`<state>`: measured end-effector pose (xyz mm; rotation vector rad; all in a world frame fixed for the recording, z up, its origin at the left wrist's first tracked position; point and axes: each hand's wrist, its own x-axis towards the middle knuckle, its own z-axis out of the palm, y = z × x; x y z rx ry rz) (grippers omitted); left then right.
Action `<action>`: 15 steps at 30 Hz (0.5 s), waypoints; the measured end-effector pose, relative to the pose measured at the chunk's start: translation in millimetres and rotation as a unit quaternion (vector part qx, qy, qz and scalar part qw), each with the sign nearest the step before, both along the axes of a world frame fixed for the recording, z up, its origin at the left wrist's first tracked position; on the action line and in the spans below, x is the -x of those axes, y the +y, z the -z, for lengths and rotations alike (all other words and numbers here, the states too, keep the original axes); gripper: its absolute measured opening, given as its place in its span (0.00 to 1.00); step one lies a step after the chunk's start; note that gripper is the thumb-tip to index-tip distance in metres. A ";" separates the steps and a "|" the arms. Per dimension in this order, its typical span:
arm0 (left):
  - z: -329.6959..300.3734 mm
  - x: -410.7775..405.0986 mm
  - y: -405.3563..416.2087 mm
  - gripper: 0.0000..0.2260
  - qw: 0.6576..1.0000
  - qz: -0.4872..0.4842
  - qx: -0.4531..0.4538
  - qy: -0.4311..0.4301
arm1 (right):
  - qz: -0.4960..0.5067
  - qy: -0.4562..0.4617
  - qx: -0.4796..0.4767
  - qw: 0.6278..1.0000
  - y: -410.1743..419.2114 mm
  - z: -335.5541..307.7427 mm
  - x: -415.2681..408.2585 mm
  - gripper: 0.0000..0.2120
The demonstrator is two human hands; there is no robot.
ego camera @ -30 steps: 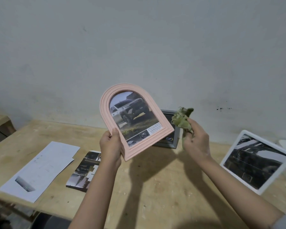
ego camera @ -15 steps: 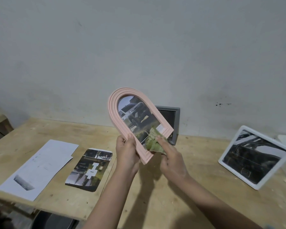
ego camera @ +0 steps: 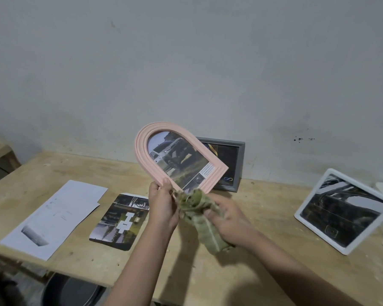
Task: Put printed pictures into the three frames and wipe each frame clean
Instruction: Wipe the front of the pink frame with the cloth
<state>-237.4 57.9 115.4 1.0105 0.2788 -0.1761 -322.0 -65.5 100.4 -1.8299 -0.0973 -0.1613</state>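
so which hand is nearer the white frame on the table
Right. The right hand, gripping the green cloth, is on the side toward the white frame; the left hand, holding the pink frame, is farther away.

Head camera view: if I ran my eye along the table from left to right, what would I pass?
White paper sheets → loose printed picture → left hand holding the pink arched frame → green cloth in the right hand → white frame.

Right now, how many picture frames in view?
3. The pink arched frame is held up by the left hand; the grey frame stands against the wall behind it; the white frame stands at the table's right. None seem hidden.
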 end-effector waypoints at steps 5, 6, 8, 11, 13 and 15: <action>6.2 3.4 5.7 0.08 0.999 0.036 -0.032 -0.002 | 0.112 -0.071 0.011 0.991 -22.2 -39.4 -31.7 0.18; 8.3 6.2 6.1 0.07 0.997 0.046 -0.055 -0.011 | 0.136 -0.078 0.035 0.987 -23.8 -47.3 -40.1 0.18; 10.6 13.9 5.8 0.07 0.993 0.071 -0.088 -0.031 | 0.172 -0.113 0.081 0.975 -26.1 -63.4 -55.7 0.19; 13.4 22.5 3.1 0.08 0.984 0.104 -0.128 -0.065 | 0.171 -0.169 0.196 0.951 -26.7 -78.2 -77.7 0.23; 14.7 24.6 2.1 0.09 0.972 0.121 -0.178 -0.096 | 0.144 -0.163 0.292 0.931 -27.0 -75.4 -91.9 0.26; 12.9 26.0 3.2 0.09 0.968 0.136 -0.179 -0.113 | 0.105 -0.154 0.356 0.916 -23.4 -67.5 -100.7 0.27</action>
